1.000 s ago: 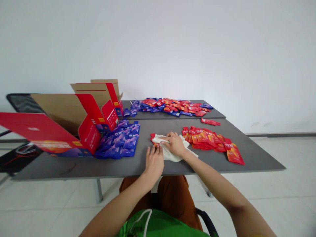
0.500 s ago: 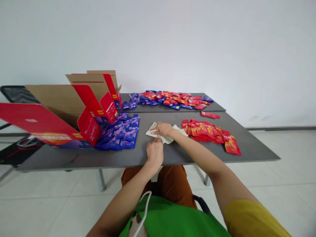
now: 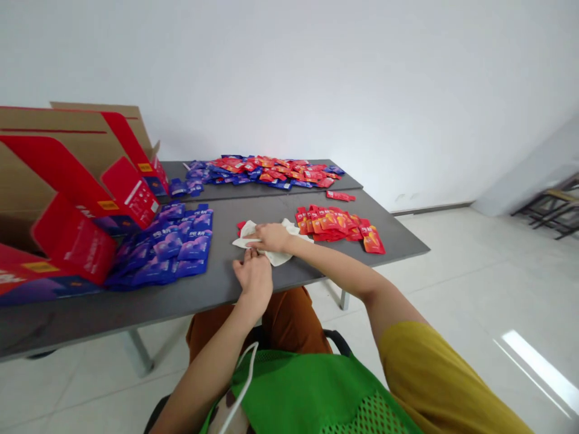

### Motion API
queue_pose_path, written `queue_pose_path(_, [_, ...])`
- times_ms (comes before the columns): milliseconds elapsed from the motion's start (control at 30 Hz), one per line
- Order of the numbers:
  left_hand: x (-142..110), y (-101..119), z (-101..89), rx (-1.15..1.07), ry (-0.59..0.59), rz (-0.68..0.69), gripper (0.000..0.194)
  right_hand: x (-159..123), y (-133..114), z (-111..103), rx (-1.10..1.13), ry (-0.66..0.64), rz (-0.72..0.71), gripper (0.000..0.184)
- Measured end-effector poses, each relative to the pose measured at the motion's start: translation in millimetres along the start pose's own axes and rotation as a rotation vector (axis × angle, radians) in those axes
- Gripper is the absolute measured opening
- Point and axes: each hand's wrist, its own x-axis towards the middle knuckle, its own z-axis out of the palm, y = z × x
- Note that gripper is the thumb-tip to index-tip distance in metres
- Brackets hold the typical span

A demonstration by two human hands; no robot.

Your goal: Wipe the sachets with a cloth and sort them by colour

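Note:
My right hand lies on a crumpled white cloth, its fingers gathering the fabric. Just below the cloth's near edge, my left hand rests on the grey table, with its fingertips close to the fabric and nothing in them. A corner of a red sachet pokes out from the cloth's far left side. To the right sits a pile of red sachets, and to the left a spread of blue-purple sachets. Whatever lies under the cloth is hidden.
Opened red-and-cardboard cartons stand at the table's left end. A mixed heap of red and blue sachets covers the far table, and one red sachet lies apart near the seam. The grey tabletop ends at a near edge over my knees.
The whole view has swung, shifting the table to the left and lower in the picture. My right hand stays on the cloth, which looks more bunched, and my left hand stays beside it.

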Motion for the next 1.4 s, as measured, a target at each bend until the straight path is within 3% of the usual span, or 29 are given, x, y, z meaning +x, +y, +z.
queue_pose_path(67, [-1.2, 8.8, -2.7, 0.022, -0.004, -0.014, 0.048, -13.8, 5.8, 0.5, -0.053, -0.082, -0.233, 0.054])
queue_pose_path(133, [-2.1, 13.0, -3.9, 0.012, -0.014, -0.014, 0.045, -20.4, 11.2, -0.9, -0.094, -0.109, -0.303, 0.052])
queue_pose_path(433, [0.0, -5.2, 7.6, -0.010, -0.026, 0.073, 0.046, 12.4, 9.9, 1.1, -0.110, -0.098, -0.262, 0.050])
queue_pose_path(600, [-1.9, -3.8, -4.1, 0.000, -0.133, 0.072, 0.042, 46.7, 4.1, 3.9, -0.133, -0.116, -0.137, 0.052])
queue_pose_path(733, [-4.0, 1.6, -13.3, -0.014, -0.167, -0.011, 0.043, 66.5, -2.1, 2.6, -0.126, -0.175, -0.005, 0.057])
queue_pose_path(833, [-3.5, 3.4, -13.5, -0.060, -0.199, -0.068, 0.045, 57.6, -3.5, 4.2, -0.127, -0.143, -0.024, 0.056])
queue_pose_path(967, [-1.9, -1.5, -9.5, -0.094, -0.207, -0.042, 0.047, 14.7, 1.6, 7.6, -0.175, -0.052, -0.117, 0.054])
queue_pose_path(1167, [-3.2, -9.9, -8.0, -0.136, -0.178, 0.035, 0.044, -38.9, 11.9, 4.3, -0.199, -0.123, -0.277, 0.054])
queue_pose_path(1267, [-5.8, -11.0, -13.0, -0.138, -0.190, 0.054, 0.045, -34.9, 15.1, 1.6, -0.186, -0.150, -0.317, 0.054])
queue_pose_path(1400, [-5.6, -11.9, -18.0, -0.166, -0.235, 0.074, 0.045, -1.7, 11.4, 0.3, -0.166, -0.117, -0.325, 0.052])
